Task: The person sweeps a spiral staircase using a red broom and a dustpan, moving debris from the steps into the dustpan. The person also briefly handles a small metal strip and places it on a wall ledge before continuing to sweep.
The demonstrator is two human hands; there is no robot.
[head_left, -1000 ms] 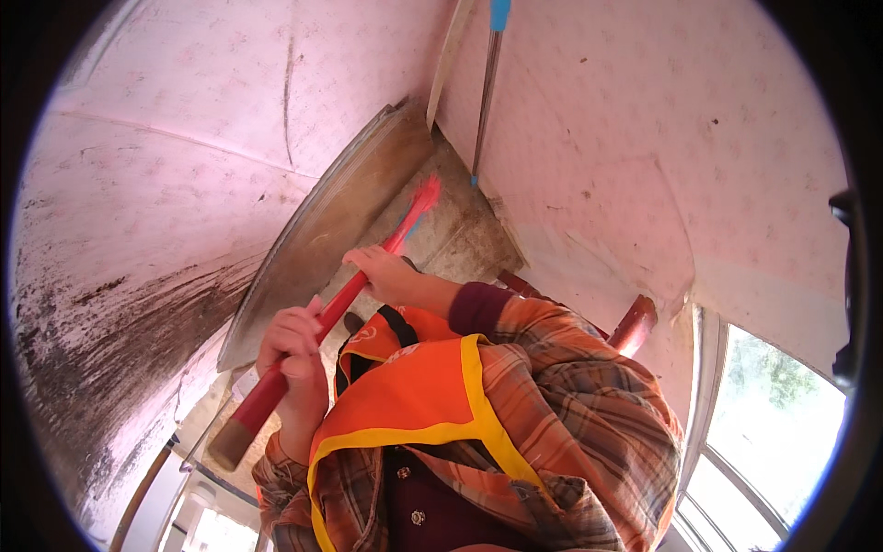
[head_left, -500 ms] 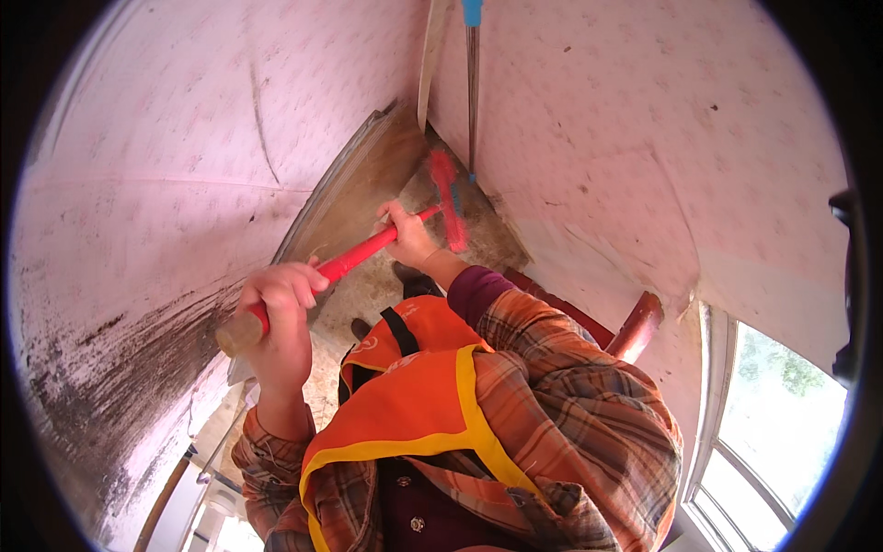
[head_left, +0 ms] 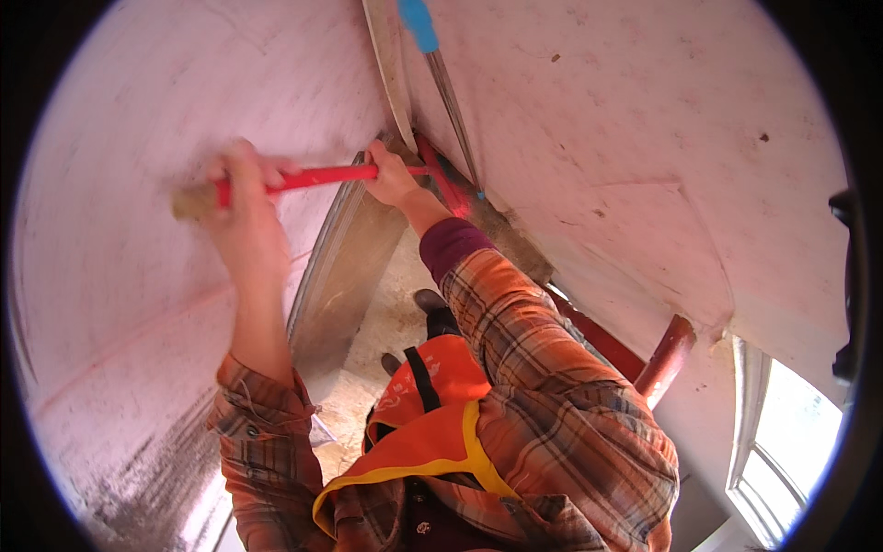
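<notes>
A broom with a red handle is held slantwise across the corner. My left hand is wrapped round the upper part near its pale end, slightly blurred. Farther along, my right hand is closed round the lower handle. Beyond it the red broom head is down in the corner, by the foot of the right wall, partly hidden by my right hand and forearm.
A metal pole with a blue grip leans in the corner beside a pale wooden strip. A brown board stands along the left wall. Red wooden bars are at my right, near a window. My shoes are on the floor.
My left hand has lifted the handle end up and to the left. My right hand and the broom head have moved farther into the corner. The view has shifted.
</notes>
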